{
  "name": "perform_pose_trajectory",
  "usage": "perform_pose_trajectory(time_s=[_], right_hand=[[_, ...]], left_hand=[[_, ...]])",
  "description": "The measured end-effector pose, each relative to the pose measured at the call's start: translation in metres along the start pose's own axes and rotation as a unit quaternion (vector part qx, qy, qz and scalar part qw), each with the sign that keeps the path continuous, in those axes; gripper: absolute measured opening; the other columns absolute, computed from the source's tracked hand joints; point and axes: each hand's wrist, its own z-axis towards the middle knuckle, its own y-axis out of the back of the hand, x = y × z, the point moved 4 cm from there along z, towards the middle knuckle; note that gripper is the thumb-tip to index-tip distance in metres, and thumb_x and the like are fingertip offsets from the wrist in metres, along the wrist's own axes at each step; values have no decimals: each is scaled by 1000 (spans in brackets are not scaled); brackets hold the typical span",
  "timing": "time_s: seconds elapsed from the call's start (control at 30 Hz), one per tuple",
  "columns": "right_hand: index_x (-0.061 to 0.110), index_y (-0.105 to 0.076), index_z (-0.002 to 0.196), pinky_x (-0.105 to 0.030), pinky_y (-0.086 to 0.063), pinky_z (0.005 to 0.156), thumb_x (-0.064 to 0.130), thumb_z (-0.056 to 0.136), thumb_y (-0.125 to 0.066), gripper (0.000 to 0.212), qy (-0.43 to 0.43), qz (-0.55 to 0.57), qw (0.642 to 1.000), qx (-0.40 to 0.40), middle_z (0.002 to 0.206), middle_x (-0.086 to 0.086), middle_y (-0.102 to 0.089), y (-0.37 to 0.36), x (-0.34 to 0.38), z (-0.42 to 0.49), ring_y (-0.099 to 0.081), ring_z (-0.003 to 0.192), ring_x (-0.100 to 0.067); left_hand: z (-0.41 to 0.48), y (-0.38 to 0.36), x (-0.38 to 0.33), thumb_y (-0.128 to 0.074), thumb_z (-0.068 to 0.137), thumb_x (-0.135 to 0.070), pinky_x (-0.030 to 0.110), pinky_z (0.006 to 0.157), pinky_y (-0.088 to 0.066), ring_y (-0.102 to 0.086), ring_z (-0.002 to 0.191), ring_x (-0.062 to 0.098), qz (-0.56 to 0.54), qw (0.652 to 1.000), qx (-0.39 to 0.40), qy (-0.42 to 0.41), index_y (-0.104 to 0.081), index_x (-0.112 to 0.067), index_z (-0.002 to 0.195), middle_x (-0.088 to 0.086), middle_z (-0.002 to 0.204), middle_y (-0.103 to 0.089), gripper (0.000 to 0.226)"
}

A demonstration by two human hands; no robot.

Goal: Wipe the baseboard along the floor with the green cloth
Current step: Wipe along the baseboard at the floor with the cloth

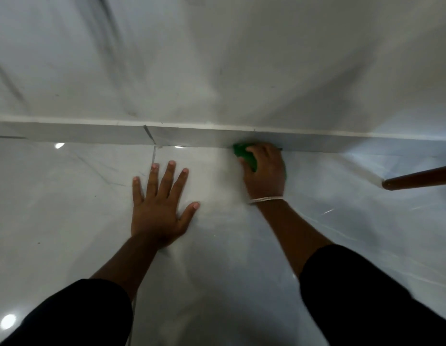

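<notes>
A glossy pale tiled floor (pixel 67 196) meets a white wall (pixel 217 58), and a grey baseboard (pixel 92 133) runs along the join from side to side. Below the baseboard, toward the left, the person's left hand (pixel 159 208) lies flat on the floor, fingers spread, holding nothing. Further right, the right hand (pixel 265 171) is closed around a green cloth (pixel 244 152), pressing it against the foot of the baseboard; a thin bangle (pixel 265 199) circles that wrist. Well right of the cloth, a brown wooden leg (pixel 416 179) reaches in above the floor.
</notes>
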Motion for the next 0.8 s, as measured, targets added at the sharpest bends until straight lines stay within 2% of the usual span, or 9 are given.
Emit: perform_pose_trajectory(time_s=[0.17, 0.3, 0.47, 0.6, 0.67, 0.8], right_hand=[[9, -68, 96, -46, -53, 85, 20, 77, -71, 22, -81, -91, 993, 7, 101, -17, -68, 56, -81, 10, -60, 96, -39], [5, -69, 98, -42, -49, 87, 13, 75, -72, 25, -210, -72, 975, -14, 107, -19, -67, 49, -63, 8, -60, 101, -39], [9, -72, 85, -41, -53, 76, 11, 66, -76, 19, -111, -21, 993, 17, 87, -17, -71, 0, 11, 2, -65, 83, -38], [11, -74, 88, -33, -55, 75, 18, 71, -76, 19, -41, 27, 996, 75, 91, -10, -73, -46, 84, -7, -67, 84, -30], [10, -73, 88, -34, -57, 72, 19, 71, -78, 20, -30, 41, 995, 91, 91, -10, -73, -52, 93, -3, -68, 84, -30], [12, -73, 89, -34, -57, 66, 29, 81, -63, 22, 90, 18, 991, 101, 90, -9, -74, -23, 62, -1, -68, 78, -29]], left_hand=[[0, 1, 0, -26, 91, -70, 66, 121, -6, 2, 156, 32, 4, 1000, 3, -5, -9, -31, 159, 1, 170, -3, 80], [0, 0, -1, -29, 91, -68, 67, 120, -7, 0, 156, 34, 9, 1000, 0, -5, -10, -30, 159, 2, 170, -4, 80], [0, 0, -1, -31, 90, -69, 68, 119, -7, 0, 156, 34, 10, 1000, 1, -6, -11, -29, 159, 4, 170, -5, 81], [2, -2, -1, -28, 89, -72, 67, 120, -7, 2, 156, 34, 18, 1000, 9, -3, -11, -30, 159, 4, 170, -4, 83], [4, -3, 0, -27, 89, -74, 67, 120, -6, 2, 156, 33, 20, 1000, 17, -1, -10, -31, 159, 4, 170, -3, 84], [-1, 0, 1, -27, 89, -73, 66, 120, -9, -2, 156, 32, 15, 1000, 14, 4, -14, -30, 159, 3, 170, -8, 83]])
